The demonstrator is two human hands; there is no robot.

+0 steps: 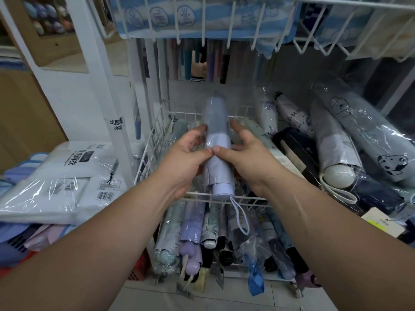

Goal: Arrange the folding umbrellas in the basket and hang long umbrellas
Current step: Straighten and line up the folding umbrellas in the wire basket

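Note:
A lavender folding umbrella (217, 140) in a clear plastic sleeve lies lengthwise over the white wire basket (150, 140), its handle end and wrist loop toward me. My left hand (186, 158) grips its left side and my right hand (244, 153) grips its right side, thumbs meeting on top. More wrapped folding umbrellas lie in the basket underneath. Long umbrellas (202, 61) hang at the back behind the basket.
A lower wire basket (224, 239) holds several folded umbrellas. More wrapped umbrellas (350, 135) are piled at the right. Packaged raincoats (67, 176) are stacked at the left. A wire shelf (247, 19) with blue packages hangs overhead.

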